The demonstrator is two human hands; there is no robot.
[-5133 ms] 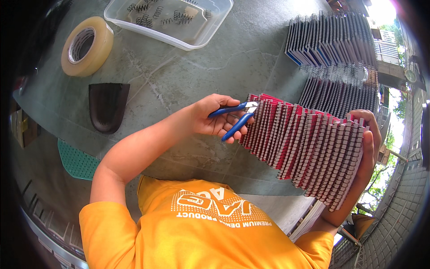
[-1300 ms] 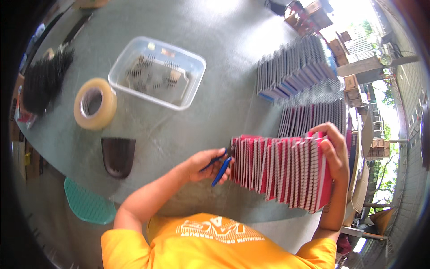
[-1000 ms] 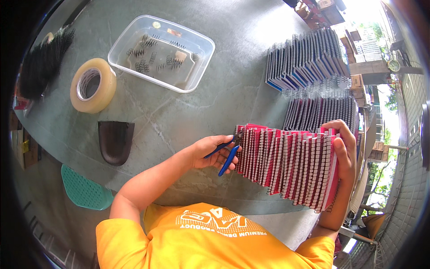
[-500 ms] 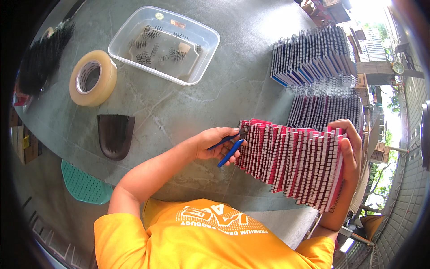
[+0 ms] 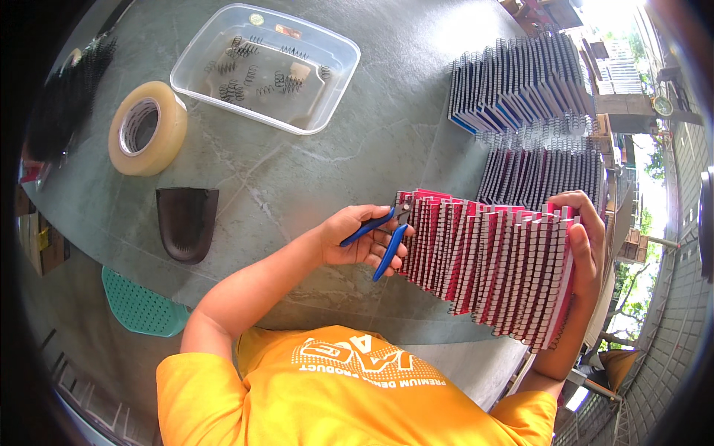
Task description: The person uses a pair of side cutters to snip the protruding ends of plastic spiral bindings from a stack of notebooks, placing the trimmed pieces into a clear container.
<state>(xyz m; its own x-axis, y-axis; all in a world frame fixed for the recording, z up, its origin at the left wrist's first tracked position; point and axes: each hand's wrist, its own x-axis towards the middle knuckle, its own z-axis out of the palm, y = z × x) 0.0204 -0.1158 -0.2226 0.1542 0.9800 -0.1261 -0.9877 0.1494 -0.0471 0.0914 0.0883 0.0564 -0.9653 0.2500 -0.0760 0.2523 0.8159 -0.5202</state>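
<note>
My left hand [image 5: 364, 236] holds a pair of blue-handled wire cutters [image 5: 388, 253], handles spread apart, with the small jaws at the left end of a row of spiral-bound red notebooks [image 5: 483, 260]. Those notebooks are packed together, their wire-bound edges facing up and toward me. Around the right end of the row curls my right hand [image 5: 584, 238], thumb on the near side and fingers over the far corner. A length of black coil [image 5: 559, 331] trails from the last notebook beside my right wrist.
Beyond the row stand dark-coiled notebooks [image 5: 539, 175] and blue ones [image 5: 520, 89]. A clear plastic tub [image 5: 312, 123] holds several short coil offcuts. Leftward are a tape roll [image 5: 171, 130], a dark curved holder [image 5: 186, 227] and black coils [image 5: 82, 89]. A green basket [image 5: 141, 301] sits below the table edge.
The cutters' handles have spread wider and their jaws have shifted slightly at the left end of the row. My right hand keeps its hold. The whole view has shifted a little.
</note>
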